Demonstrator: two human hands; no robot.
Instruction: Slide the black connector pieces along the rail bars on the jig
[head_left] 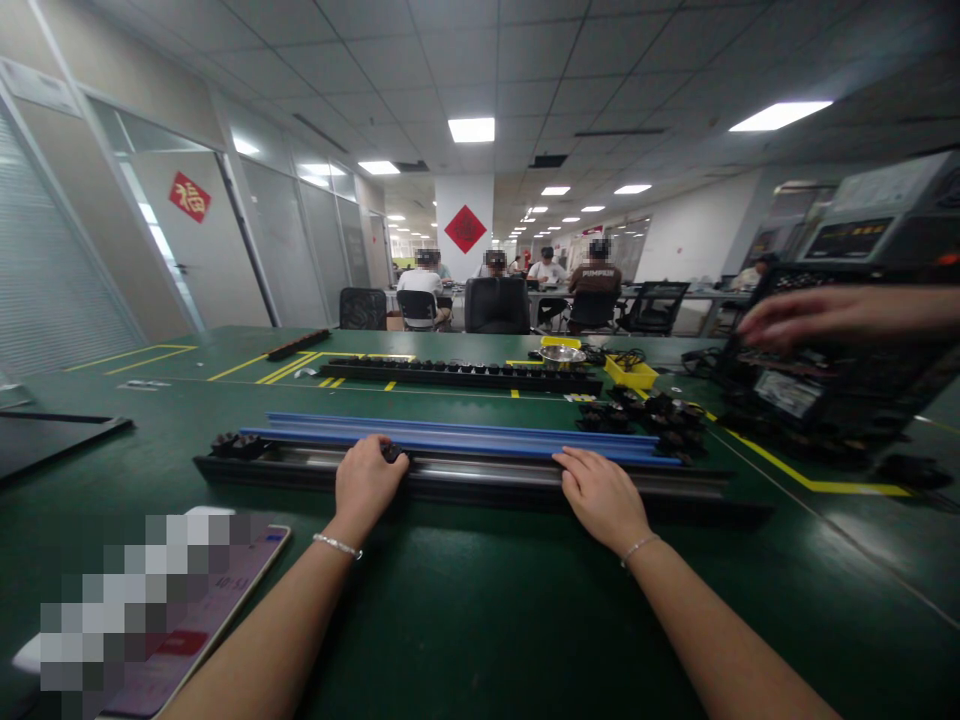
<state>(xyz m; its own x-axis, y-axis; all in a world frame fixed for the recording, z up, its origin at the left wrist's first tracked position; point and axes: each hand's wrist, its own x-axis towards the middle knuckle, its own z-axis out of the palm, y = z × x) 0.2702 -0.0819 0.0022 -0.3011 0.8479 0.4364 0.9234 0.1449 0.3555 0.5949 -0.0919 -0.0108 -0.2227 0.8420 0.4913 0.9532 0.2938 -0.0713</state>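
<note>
A long black rail (487,468) with a shiny inner channel lies across the green table before me. My left hand (369,482) is closed at its left half, with a small black part (391,453) pinched in the fingers over the channel. Farther right, my right hand (604,495) is closed over the rail, its fingertips at the far edge. Several black parts (238,444) sit at the rail's left end. Right behind the rail runs a blue strip (450,434). Both wrists wear bracelets.
Another person's blurred hand (795,315) reaches in from the right. Behind lie a second black rail (450,374), a yellow bin (630,374), a metal bowl (562,354) and a heap of black parts (667,415). A phone (225,600) rests at lower left. People sit farther back.
</note>
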